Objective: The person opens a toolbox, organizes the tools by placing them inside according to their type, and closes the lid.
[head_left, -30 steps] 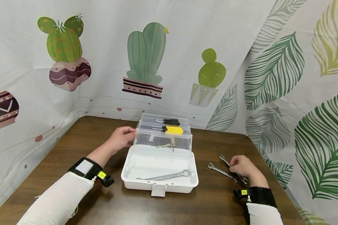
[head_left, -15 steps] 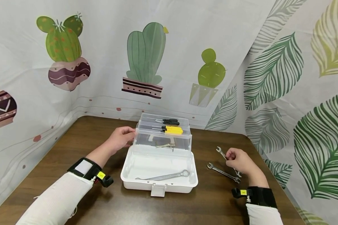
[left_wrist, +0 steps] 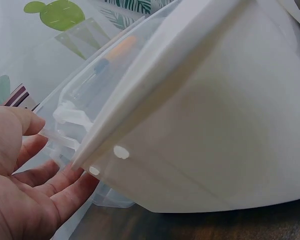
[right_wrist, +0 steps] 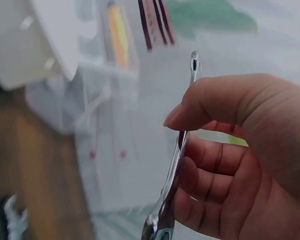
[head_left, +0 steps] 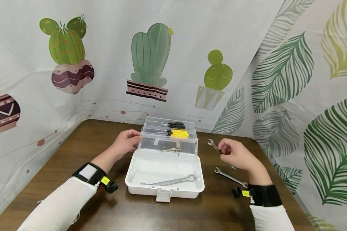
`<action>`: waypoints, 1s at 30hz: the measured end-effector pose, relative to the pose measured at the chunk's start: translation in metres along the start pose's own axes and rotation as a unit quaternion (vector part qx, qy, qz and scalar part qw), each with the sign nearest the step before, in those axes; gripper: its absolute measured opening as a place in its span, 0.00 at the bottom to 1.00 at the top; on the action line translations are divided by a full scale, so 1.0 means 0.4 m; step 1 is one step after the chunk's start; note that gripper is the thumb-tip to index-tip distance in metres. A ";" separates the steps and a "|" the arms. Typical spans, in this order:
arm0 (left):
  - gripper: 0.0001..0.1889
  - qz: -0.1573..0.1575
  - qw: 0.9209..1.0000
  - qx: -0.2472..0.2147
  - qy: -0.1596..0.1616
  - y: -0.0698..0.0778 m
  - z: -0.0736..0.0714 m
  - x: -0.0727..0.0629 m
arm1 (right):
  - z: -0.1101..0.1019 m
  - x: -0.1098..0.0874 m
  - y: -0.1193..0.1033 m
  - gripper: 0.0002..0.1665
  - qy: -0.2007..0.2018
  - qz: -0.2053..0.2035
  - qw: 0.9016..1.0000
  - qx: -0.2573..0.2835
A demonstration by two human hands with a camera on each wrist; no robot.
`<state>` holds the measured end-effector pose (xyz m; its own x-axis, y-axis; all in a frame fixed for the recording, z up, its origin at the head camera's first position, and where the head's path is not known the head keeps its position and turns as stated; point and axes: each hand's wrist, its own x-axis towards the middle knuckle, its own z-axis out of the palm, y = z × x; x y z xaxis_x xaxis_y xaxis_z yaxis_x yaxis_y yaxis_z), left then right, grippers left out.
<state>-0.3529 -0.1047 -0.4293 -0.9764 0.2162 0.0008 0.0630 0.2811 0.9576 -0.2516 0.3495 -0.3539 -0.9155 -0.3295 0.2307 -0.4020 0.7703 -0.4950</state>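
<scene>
A white toolbox (head_left: 164, 191) stands unfolded at the table's middle, its clear trays and lid raised behind. My left hand (head_left: 124, 144) grips the left edge of the clear lid (left_wrist: 65, 95), thumb above and fingers below, at the box's rear corner. To the right, my right hand (head_left: 237, 154) pinches a double-ended open wrench (head_left: 213, 144) between thumb and fingers, lifted off the table; the right wrist view shows this wrench (right_wrist: 171, 187) edge-on. A second open-ended wrench (head_left: 230, 176) lies on the table below that hand. Inside the box rests a combination wrench (head_left: 173, 181).
Black-handled screwdrivers (head_left: 174, 125) and yellow-handled screwdrivers (head_left: 178, 133) lie in the upper clear trays. Small brass-coloured hex keys (head_left: 171, 149) sit in the lowest tray. Along the box's front hangs a clear latch (head_left: 163, 195). A printed cloth (head_left: 110, 73) backs the brown table (head_left: 150, 215).
My right hand has raised its wrench from beside the other one and carried it left and away from me, toward the toolbox. The left hand has stayed at the lid.
</scene>
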 end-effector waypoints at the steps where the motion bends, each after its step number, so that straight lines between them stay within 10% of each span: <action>1: 0.17 -0.001 1.000 0.000 0.002 0.001 0.000 0.000 | -0.007 0.011 -0.020 0.14 -0.005 -0.012 1.000 -0.004; 13: 0.18 0.002 1.000 -0.009 0.008 -0.005 0.002 0.005 | -0.001 0.161 -0.236 0.12 -0.133 -0.135 0.979 -0.080; 30: 0.16 0.013 0.999 -0.029 0.006 -0.009 0.004 0.002 | 0.223 0.227 -0.382 0.14 -0.327 -0.214 0.907 -0.160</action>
<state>-0.3535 -0.1041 -0.4331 -0.9769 0.2119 0.0282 0.0762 0.2217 0.9721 -0.2747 0.1531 -0.3320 -0.5320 -0.8082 -0.2525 -0.7933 0.5800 -0.1851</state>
